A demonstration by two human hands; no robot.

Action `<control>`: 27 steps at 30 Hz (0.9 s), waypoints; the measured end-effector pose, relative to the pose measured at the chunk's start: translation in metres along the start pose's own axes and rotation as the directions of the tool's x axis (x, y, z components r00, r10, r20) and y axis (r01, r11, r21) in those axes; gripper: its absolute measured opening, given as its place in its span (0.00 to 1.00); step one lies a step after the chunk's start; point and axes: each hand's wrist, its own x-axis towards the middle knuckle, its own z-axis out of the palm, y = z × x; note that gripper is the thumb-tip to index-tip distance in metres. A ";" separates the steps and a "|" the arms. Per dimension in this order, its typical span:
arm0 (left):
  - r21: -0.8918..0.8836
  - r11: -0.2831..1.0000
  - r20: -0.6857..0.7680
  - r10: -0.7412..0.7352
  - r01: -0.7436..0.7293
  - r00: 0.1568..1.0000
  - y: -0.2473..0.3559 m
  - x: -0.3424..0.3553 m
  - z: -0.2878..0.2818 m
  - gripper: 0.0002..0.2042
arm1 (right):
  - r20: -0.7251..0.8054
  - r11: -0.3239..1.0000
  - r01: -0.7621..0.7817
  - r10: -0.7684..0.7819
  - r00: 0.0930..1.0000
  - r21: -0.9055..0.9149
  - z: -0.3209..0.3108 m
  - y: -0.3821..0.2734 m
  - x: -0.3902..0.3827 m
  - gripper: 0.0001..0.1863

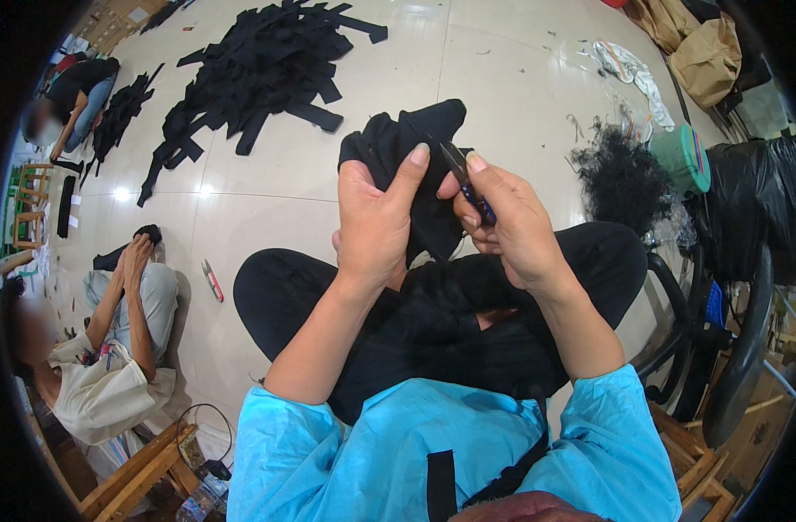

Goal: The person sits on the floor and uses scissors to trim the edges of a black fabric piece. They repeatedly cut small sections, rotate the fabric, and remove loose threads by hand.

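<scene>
Fabric in hand: a folded black fabric piece (432,178), upper centre of the frame, raised above the crossed legs in black trousers (272,291).
Left grip: the left grip (370,213) pinches the folds, its thumb pressed on top and pointing toward the blades.
Right grip: the right grip (512,213) is closed round dark-handled thread snips (478,200), tips angled to the upper left over the fabric (whether they touch it cannot be told).
Step in hand: apparently trimming, probably of loose threads along an edge or seam.
Next move: it seems to call for a taut edge, and for tips set close to the cloth yet clear of the left thumb.
Strip pile: a heap of black fabric strips (272,74) on the tiled floor (415,52), upper left.
Thread waste: a tangle of black threads (626,178), right of centre, just beside a green tub (680,157).
Spare tool: red-handled scissors (213,281) on the floor, left of the knees.
Co-workers: one person (111,383) seated at lower left, another (80,96) bending at upper left.
Obstacles: none between blades and fabric; a black chair base (693,335) bounds the right side.
</scene>
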 end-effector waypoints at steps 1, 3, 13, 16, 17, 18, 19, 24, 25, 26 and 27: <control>0.005 1.000 -0.005 -0.006 0.006 1.000 0.000 0.000 0.000 0.17 | 0.003 1.000 -0.009 0.009 1.000 -0.002 0.000 -0.002 0.000 0.25; 0.013 1.000 -0.013 0.000 0.000 1.000 -0.002 0.000 -0.003 0.18 | 0.015 1.000 -0.015 0.015 1.000 -0.003 0.001 -0.003 0.000 0.26; -0.029 0.999 0.032 0.031 -0.030 0.999 0.003 -0.002 0.004 0.09 | 0.008 0.999 -0.032 0.033 0.999 -0.021 -0.002 -0.002 0.001 0.25; 0.007 0.999 0.120 -0.032 0.031 0.992 0.011 -0.002 0.002 0.14 | 0.000 0.998 -0.060 0.060 0.998 0.011 -0.001 -0.004 0.001 0.25; 0.012 1.000 0.080 -0.027 0.027 0.996 0.010 -0.003 0.003 0.14 | -0.001 0.998 -0.064 0.064 0.998 0.024 0.000 -0.004 0.001 0.25; 0.016 1.000 0.041 -0.023 0.022 0.999 0.008 -0.005 0.006 0.13 | 0.003 0.998 -0.059 0.059 0.998 0.038 0.000 -0.002 0.002 0.24; 0.020 1.000 0.002 -0.017 0.017 1.000 0.006 -0.006 0.007 0.13 | 0.007 0.997 -0.054 0.053 0.999 0.051 -0.001 0.001 0.003 0.24; 0.064 0.998 0.035 0.005 -0.007 0.999 -0.004 -0.003 0.002 0.16 | 0.014 0.991 -0.091 0.090 0.996 0.094 -0.004 0.001 0.004 0.23; 0.086 0.996 0.032 0.010 -0.013 0.999 -0.005 -0.003 0.001 0.16 | 0.009 0.992 -0.094 0.093 0.996 0.085 -0.004 0.002 0.005 0.22; 0.103 0.994 0.022 0.031 -0.033 0.999 -0.007 -0.003 0.000 0.14 | 0.005 0.992 -0.096 0.096 0.995 0.076 -0.004 0.003 0.005 0.22; 0.120 0.991 0.013 0.053 -0.054 0.999 -0.009 -0.003 0.000 0.13 | 0.006 0.995 -0.082 0.081 0.997 0.065 -0.005 0.005 0.006 0.22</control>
